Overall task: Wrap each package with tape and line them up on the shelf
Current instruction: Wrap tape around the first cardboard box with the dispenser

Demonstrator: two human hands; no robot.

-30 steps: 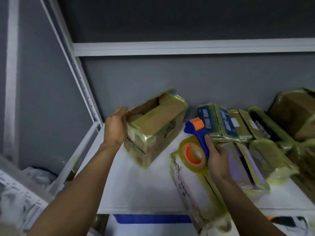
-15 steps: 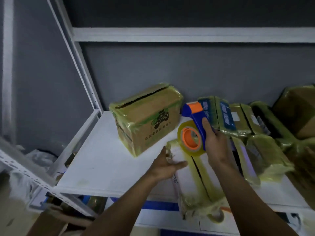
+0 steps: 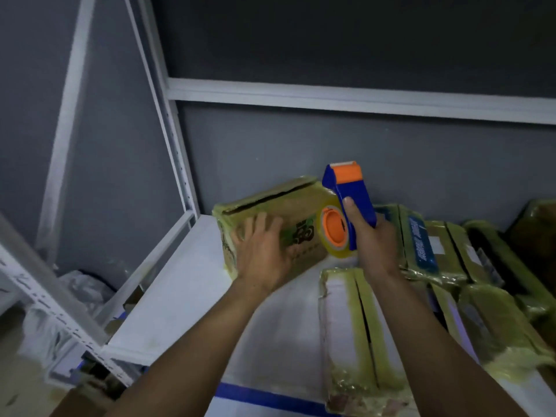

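While looking down through the head camera: taped cardboard box [image 3: 279, 200] standing at the back left of the white shelf [image 3: 180, 296], close to the grey wall [image 3: 301, 139], lid seam upward and slightly gaping. Left hand [image 3: 264, 251] laid on its front face, fingers spread and nearly straight, pressing rather than gripping. Right hand [image 3: 373, 245] wrapped round the blue handle of the tape dispenser [image 3: 352, 203], thumb up the side, holding it upright with the orange-cored tape roll [image 3: 334, 233] just before the box's right end; touching or not, cannot tell. Nearer the front edge, a flat white package [image 3: 343, 326] banded in yellowish tape, overhanging the lip. Further right, more wrapped packages [image 3: 421, 242] leaning on one another, not yet in a tidy line.

Probably light and fairly stiff, judging by the plain cardboard; likely slick under its film and prone to sliding on the smooth shelf. Best pinned with a flat palm on a broad face, or taken across two opposite sides, while drawing tape around. Worth avoiding the open lid seam, which may buckle inward under pressure. Worth minding fingers near the dispenser's cutting edge too.
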